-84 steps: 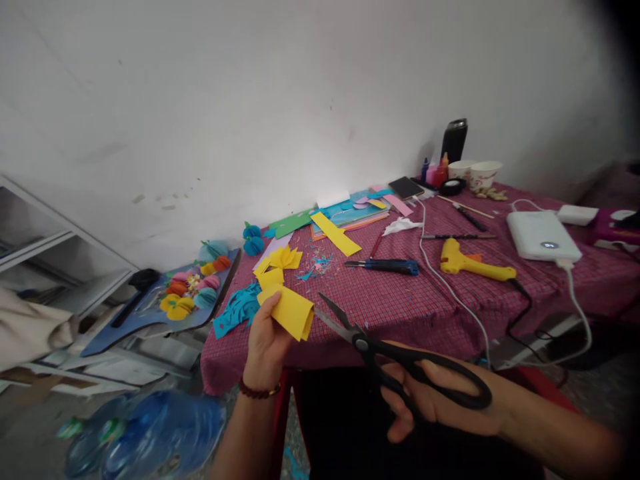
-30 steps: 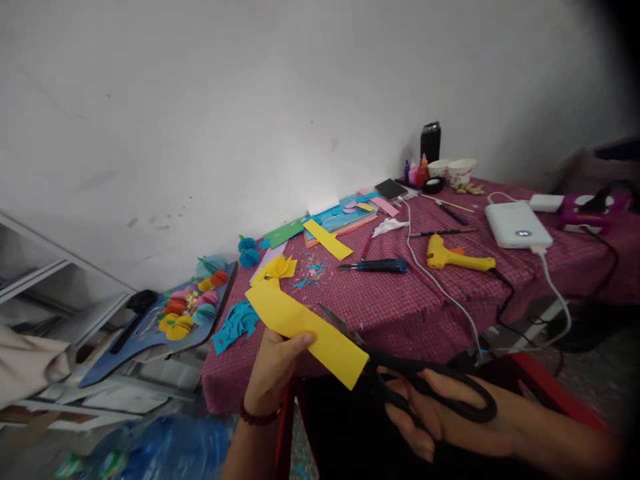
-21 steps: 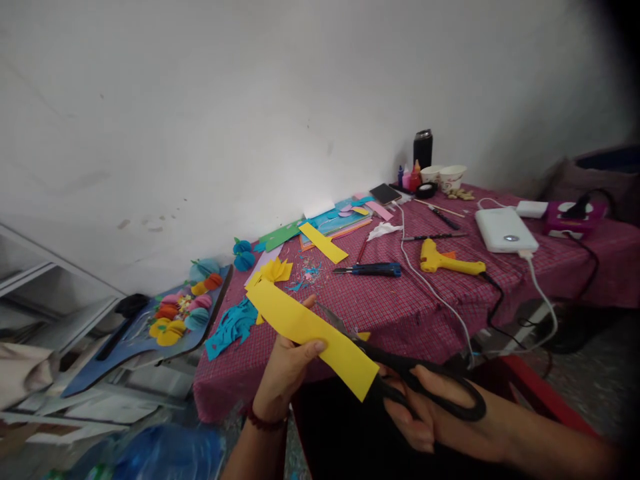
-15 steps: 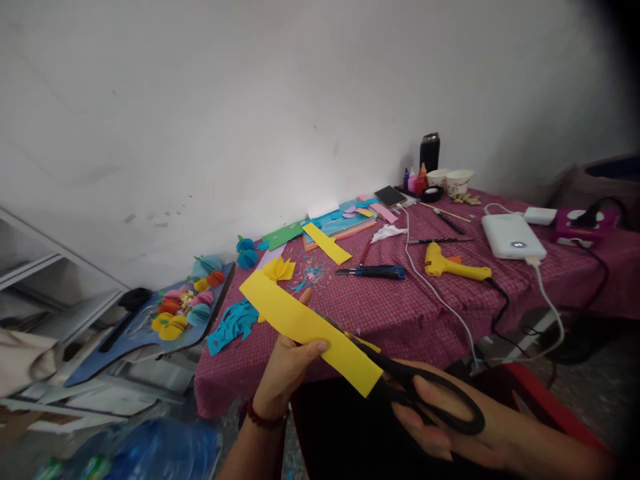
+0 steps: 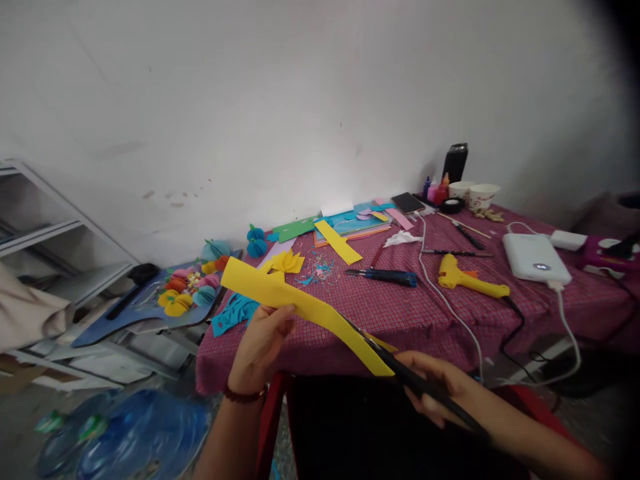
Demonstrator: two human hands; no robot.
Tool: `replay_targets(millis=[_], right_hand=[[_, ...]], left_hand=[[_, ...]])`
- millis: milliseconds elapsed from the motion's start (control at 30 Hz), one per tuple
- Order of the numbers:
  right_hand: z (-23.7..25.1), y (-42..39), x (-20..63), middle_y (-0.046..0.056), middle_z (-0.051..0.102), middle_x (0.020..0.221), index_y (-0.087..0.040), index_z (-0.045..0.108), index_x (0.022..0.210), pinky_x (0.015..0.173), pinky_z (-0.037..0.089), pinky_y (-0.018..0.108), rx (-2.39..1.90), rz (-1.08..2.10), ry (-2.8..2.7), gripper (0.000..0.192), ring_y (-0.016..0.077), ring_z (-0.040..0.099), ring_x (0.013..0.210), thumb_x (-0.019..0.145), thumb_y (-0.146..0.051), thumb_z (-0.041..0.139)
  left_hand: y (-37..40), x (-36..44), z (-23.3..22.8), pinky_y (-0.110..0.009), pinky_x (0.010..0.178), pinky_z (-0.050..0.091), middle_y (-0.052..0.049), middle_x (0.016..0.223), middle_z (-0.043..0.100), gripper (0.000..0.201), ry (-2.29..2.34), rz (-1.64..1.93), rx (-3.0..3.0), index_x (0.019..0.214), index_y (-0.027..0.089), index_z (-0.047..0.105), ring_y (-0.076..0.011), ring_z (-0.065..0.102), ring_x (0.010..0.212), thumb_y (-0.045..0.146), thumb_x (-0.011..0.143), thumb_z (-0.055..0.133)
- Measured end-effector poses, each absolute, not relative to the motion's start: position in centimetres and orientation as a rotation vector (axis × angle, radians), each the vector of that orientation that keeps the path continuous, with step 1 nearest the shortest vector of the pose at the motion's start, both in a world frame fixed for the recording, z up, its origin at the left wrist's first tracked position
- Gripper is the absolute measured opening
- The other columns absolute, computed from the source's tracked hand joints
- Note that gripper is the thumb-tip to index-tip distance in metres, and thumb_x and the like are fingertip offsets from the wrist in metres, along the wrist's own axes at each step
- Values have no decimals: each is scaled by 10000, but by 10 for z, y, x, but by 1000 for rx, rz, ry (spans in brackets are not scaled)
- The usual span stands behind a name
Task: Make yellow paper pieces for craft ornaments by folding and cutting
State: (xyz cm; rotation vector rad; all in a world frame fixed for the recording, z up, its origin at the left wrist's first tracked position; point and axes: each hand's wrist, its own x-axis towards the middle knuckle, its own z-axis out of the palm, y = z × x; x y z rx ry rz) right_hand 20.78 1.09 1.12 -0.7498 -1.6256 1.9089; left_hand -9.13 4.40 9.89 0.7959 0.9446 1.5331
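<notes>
The left hand [image 5: 261,347] pinches a long yellow paper strip [image 5: 300,308] near its middle, thumb on top and fingers beneath, and holds it in the air just in front of the near edge of the table [image 5: 400,313], which wears a red checked cloth. The right hand [image 5: 440,393] is closed through the handles of black scissors [image 5: 400,373], whose blades run along the strip's lower right part; seen edge-on, they do not show whether they are parted or shut. The strip looks very light and thin, and it bows and twists a little along its length, so it will likely flop wherever it is unsupported. It should crease or tear easily and calls for a gentle pinch rather than a squeeze. Holding it close to the blades, as the left hand does, probably keeps the paper taut enough to cut cleanly; a grip at the far end would let it sag. On the table behind lie a yellow glue gun [image 5: 467,279], a blue craft knife [image 5: 385,275] and a white power bank [image 5: 535,257], well apart from the hands.
</notes>
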Motion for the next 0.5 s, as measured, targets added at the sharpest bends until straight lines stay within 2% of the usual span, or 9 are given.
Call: replay_targets(millis=[67,167,267,367,500], right_hand=[[14,11,208,-34,476,755,-201,516,1174,493,283,183,-724,1910,-1661,556,59,381,555,781,-565,665],[21,10,209,-23,486,754,-187,529,1128,500,282,189,-671,1931,-1672,620,66,383,564,757,-673,629],[23,8,211,-18,481,752,-180,529,1143,499,266,196,-638,1954,-1642,711,68,365,563,727,-753,588],[18,7,215,-7,492,762,-172,536,1158,504,269,203,-616,1962,-1648,755,69,367,562,717,-784,562],[5,6,218,8,515,793,-181,499,1282,512,267,207,-600,2005,-1662,815,77,395,578,726,-773,566]], left_hand=[[44,-93,99,-141,395,444,0,729,717,239,950,1475,781,778,138,700,-102,628,568,50,580,801],[44,-91,98,-191,592,570,11,736,726,267,868,1472,694,760,151,689,-129,683,690,29,549,800],[44,-85,97,-291,723,609,-4,818,743,301,751,1493,651,815,164,683,-161,698,774,97,558,825],[44,-80,96,-314,655,622,-9,832,742,261,721,1487,618,852,172,664,-178,704,761,182,639,815],[48,-77,90,-245,496,592,9,736,726,187,796,1449,577,818,159,652,-155,690,622,109,674,760]])
